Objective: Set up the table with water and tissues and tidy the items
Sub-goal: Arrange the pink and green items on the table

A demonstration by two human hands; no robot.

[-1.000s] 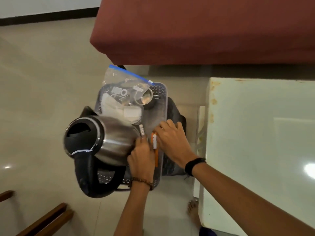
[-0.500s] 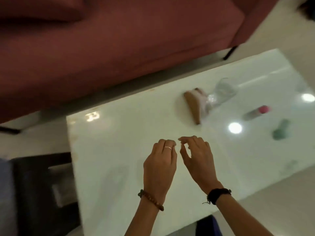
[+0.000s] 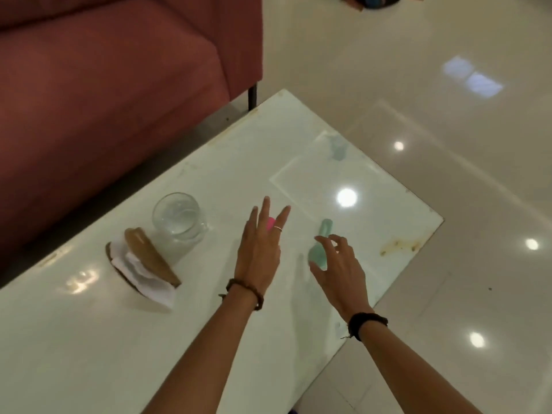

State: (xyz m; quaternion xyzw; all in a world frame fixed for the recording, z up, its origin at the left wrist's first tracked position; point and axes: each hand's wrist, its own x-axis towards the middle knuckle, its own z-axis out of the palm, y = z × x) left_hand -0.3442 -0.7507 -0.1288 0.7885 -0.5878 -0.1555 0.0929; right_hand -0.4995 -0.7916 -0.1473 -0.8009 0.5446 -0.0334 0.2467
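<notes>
A clear glass of water (image 3: 178, 222) stands on the white glass table (image 3: 209, 339). Right beside it, a wooden tissue holder (image 3: 149, 258) keeps white tissues (image 3: 140, 273) upright. My left hand (image 3: 260, 249) reaches over the table with straight, spread fingers and covers most of a pink-capped item (image 3: 271, 224). My right hand (image 3: 339, 270) hovers with loosely curled fingers over a small green bottle (image 3: 321, 243) lying on the table; whether it touches the bottle is unclear.
A red sofa (image 3: 104, 85) runs along the table's far left side. Glossy tiled floor (image 3: 418, 85) surrounds the table's right edge and far corner. A brown stain (image 3: 400, 246) marks the glass near the right edge.
The view swung from the kettle and tray on the floor over to the table. Both hands left the tray and moved out across the tabletop to the pink-capped item and the green bottle.
</notes>
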